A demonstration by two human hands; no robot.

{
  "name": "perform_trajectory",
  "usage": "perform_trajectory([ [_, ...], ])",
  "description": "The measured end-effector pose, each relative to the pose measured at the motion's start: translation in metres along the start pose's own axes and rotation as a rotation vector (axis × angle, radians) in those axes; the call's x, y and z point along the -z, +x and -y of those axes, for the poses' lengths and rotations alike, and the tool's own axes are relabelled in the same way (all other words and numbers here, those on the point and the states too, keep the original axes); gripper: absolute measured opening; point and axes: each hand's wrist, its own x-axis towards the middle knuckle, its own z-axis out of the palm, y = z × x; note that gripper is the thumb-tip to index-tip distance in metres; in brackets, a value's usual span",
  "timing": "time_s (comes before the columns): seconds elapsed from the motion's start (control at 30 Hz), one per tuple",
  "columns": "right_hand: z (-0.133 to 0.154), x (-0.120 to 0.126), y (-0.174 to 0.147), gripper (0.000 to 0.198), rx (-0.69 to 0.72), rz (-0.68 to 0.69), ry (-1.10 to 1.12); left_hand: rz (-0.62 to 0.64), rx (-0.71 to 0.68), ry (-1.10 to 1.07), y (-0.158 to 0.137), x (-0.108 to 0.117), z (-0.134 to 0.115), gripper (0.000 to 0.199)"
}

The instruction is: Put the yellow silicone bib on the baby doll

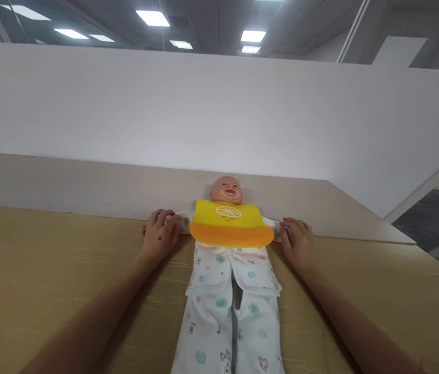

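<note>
A baby doll lies on its back, its arms stretched out to both sides. It is dressed in white printed baby clothes, a top over trousers. Across its chest lies a yellow bib with an orange catch pocket and a citrus-slice print. My left hand is closed over the sleeve on the left, and a bit of the doll's hand peeks out past it. On the other side, my right hand grips the end of the opposite sleeve between thumb and fingers.
The doll rests on a light wooden table. A paler raised-looking board runs along the back, under the doll's head. Behind it stands a white partition with glass above. The table's edge drops off at the right.
</note>
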Motion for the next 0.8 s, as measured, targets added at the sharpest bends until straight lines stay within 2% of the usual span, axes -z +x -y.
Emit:
perform_trajectory([
  [0.2,0.037,0.007,-0.007,0.023,0.029,0.051,0.073,0.102,-0.031,-0.124,-0.003,0.014,-0.028,0.009],
  [0.33,0.053,0.019,-0.023,0.032,-0.179,0.145,0.275,0.224,-0.01,-0.241,-0.014,0.028,-0.042,0.007],
  [0.43,0.064,0.039,-0.041,0.028,-0.279,0.344,0.414,0.392,-0.018,-0.376,-0.026,0.045,-0.051,0.009],
  [0.53,0.075,0.06,-0.053,0.033,-0.191,0.535,0.454,0.523,-0.093,-0.524,-0.031,0.061,-0.058,0.021],
  [0.6,0.081,0.068,-0.057,0.048,-0.111,0.598,0.458,0.565,-0.159,-0.654,-0.03,0.069,-0.06,0.031],
  [0.67,0.085,0.071,-0.057,0.058,-0.05,0.637,0.452,0.594,-0.166,-0.735,-0.028,0.073,-0.061,0.041],
  [0.73,0.087,0.07,-0.057,0.062,-0.036,0.672,0.433,0.616,-0.131,-0.726,-0.026,0.074,-0.063,0.045],
  [0.8,0.088,0.067,-0.057,0.06,-0.076,0.697,0.416,0.635,-0.112,-0.677,-0.026,0.073,-0.066,0.039],
])
